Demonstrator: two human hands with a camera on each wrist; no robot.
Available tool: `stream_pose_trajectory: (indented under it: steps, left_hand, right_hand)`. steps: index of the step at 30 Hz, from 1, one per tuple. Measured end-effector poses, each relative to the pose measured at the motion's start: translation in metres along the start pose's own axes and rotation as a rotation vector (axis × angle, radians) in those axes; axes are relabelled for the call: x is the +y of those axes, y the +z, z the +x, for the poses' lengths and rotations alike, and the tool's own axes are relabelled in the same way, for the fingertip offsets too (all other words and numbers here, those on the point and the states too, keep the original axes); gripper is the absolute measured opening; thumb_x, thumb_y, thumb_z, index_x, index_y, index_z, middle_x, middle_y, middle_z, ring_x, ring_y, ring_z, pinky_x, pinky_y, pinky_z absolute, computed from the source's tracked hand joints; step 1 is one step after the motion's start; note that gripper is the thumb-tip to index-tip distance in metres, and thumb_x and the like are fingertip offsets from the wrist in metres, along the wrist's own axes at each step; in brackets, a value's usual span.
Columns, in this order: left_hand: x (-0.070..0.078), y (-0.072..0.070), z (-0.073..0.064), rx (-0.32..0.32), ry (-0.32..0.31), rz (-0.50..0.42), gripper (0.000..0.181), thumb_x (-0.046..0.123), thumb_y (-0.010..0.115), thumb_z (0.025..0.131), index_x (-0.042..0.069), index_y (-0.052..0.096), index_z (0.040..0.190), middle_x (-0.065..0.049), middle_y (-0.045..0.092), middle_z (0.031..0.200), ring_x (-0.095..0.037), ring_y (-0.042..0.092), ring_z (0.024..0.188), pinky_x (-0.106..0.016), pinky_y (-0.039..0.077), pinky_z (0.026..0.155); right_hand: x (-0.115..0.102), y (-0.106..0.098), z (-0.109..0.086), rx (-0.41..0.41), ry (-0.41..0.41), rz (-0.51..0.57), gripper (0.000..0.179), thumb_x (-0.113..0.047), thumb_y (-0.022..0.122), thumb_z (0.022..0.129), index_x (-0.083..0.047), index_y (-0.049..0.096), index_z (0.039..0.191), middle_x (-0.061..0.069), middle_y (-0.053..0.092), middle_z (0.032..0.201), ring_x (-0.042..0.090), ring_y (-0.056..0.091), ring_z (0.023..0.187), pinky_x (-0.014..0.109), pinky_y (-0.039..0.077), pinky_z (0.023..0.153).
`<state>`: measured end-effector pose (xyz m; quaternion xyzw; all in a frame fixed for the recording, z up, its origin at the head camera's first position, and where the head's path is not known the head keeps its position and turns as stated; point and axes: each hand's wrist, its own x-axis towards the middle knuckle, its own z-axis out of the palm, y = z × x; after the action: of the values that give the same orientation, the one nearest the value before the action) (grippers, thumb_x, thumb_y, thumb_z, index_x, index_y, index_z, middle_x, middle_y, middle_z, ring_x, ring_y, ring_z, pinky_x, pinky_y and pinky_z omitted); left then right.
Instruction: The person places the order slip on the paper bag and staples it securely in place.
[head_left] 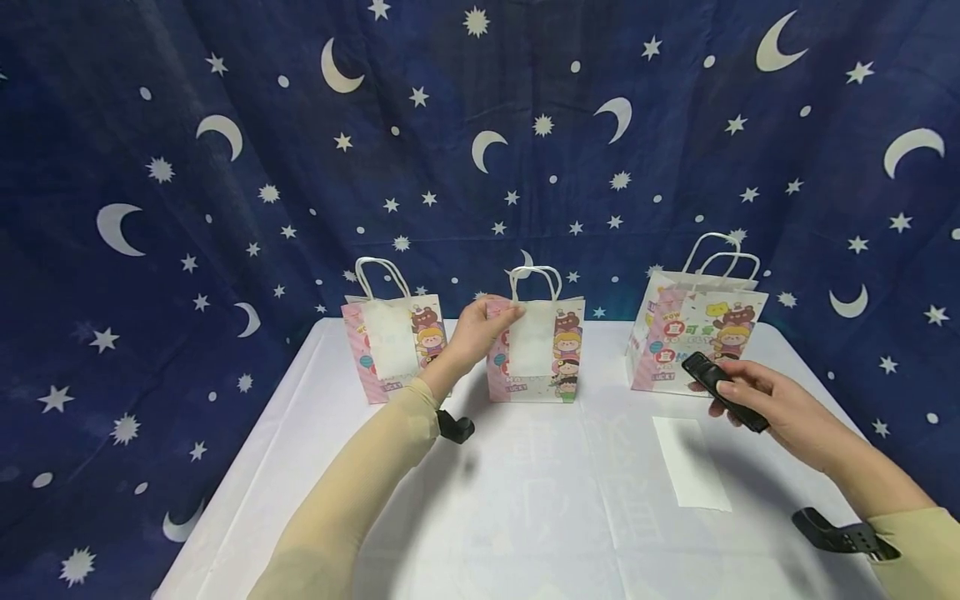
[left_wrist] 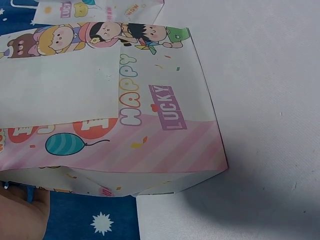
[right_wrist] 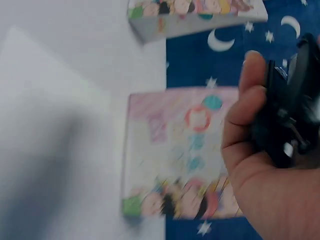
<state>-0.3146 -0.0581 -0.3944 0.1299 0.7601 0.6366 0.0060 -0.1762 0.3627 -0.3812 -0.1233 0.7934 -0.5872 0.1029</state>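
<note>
In the head view my left hand (head_left: 474, 332) pinches the upper left edge of the middle paper gift bag (head_left: 536, 390), thumb in front. A blank white sheet (head_left: 532, 343) covers part of that bag's cartoon front. My right hand (head_left: 783, 410) holds a black stapler (head_left: 726, 393) in front of the right gift bag (head_left: 701, 329). In the right wrist view the fingers curl round the stapler (right_wrist: 280, 117), seen partly and blurred. A loose white sheet (head_left: 692, 463) lies flat below it. The left wrist view shows the middle bag (left_wrist: 170, 145) close up.
The left gift bag (head_left: 380, 392) stands upright with a white sheet (head_left: 390, 340) on its front. All bags have white twisted handles. A white cloth covers the table (head_left: 540, 517). A dark blue curtain (head_left: 450, 75) with moons and stars hangs behind.
</note>
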Motion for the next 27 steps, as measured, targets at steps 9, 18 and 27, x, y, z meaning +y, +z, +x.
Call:
stream_pose_trajectory:
  steps: [9,18,27]
  left_hand:
    - [0.001,0.000,0.000,-0.004,-0.006,-0.012,0.032,0.034,0.075,0.095,0.007,0.071,0.111,-0.006,0.071,0.105,-0.017,0.069,0.086,-0.031,0.058,0.077]
    - [-0.002,-0.001,-0.002,0.026,-0.017,-0.003,0.032,0.034,0.077,0.093,0.008,0.071,0.110,-0.005,0.070,0.105,-0.016,0.067,0.089,-0.030,0.057,0.079]
    - [-0.001,0.001,-0.001,0.011,0.002,0.012,0.035,0.037,0.076,0.094,0.008,0.071,0.112,-0.005,0.069,0.111,-0.017,0.067,0.093,-0.031,0.057,0.081]
  right_hand:
    - [-0.045,0.022,0.051,0.004,0.030,-0.013,0.028,-0.024,0.046,0.110,-0.005,0.053,0.129,0.002,0.069,0.101,0.016,0.058,0.081,0.028,0.050,0.063]
    - [-0.086,0.033,0.114,0.000,-0.005,-0.112,0.055,-0.042,0.047,0.108,0.007,0.052,0.133,0.002,0.071,0.091,0.015,0.054,0.070,0.029,0.046,0.055]
    - [-0.107,0.042,0.155,0.030,0.008,-0.215,0.064,-0.053,0.055,0.103,-0.002,0.053,0.141,0.010,0.072,0.099,0.021,0.057,0.073,0.033,0.045,0.058]
